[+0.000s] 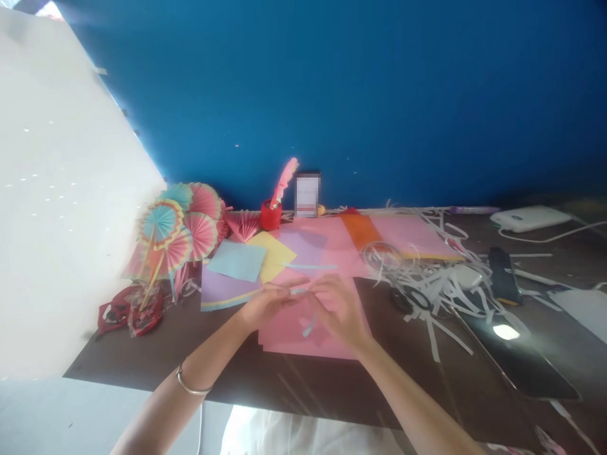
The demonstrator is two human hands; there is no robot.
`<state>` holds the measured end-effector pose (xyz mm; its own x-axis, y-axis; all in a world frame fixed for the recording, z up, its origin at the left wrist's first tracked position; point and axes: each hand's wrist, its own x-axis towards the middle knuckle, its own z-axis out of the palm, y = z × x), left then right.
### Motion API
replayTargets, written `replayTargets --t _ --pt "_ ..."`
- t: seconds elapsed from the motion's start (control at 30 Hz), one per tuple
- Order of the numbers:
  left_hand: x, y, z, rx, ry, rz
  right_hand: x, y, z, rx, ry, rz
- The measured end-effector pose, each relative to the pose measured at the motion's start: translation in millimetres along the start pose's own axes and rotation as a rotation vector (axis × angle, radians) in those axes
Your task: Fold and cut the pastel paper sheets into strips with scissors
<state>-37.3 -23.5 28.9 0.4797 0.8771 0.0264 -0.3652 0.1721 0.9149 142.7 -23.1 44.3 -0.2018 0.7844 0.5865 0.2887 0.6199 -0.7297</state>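
My left hand and my right hand meet over pink paper on the dark table. Pinched between the fingertips of both is a narrow pale blue strip, whose loose end hangs below my right fingers. Blur hides its exact make. Just beyond the hands another light blue strip lies on the sheets. To the left, light blue paper, yellow paper and purple paper overlap.
Folded paper fans cluster at the left, behind a red packet. A red pot stands against the blue wall. On the right are tangled white strips, black-handled scissors, a dark phone and a white device.
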Motion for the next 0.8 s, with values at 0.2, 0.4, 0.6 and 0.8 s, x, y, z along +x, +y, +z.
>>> replayTargets --t 0.2,0.4,0.6,0.8 --pt "0.0 11.2 -32.2 0.938 0.526 0.128 6.6 16.4 -8.5 0.537 0.013 0.482" --pt "1.6 6.0 -54.2 1.63 0.8 -0.092 9.0 28.5 -7.6 0.807 -0.083 0.621" --pt "-1.4 8.3 -47.8 1.69 0.849 -0.174 11.5 25.1 -12.3 0.924 -0.055 0.708" --pt "-2.2 7.7 -50.4 1.557 0.984 0.344 12.3 29.1 -15.6 1.103 0.017 0.784"
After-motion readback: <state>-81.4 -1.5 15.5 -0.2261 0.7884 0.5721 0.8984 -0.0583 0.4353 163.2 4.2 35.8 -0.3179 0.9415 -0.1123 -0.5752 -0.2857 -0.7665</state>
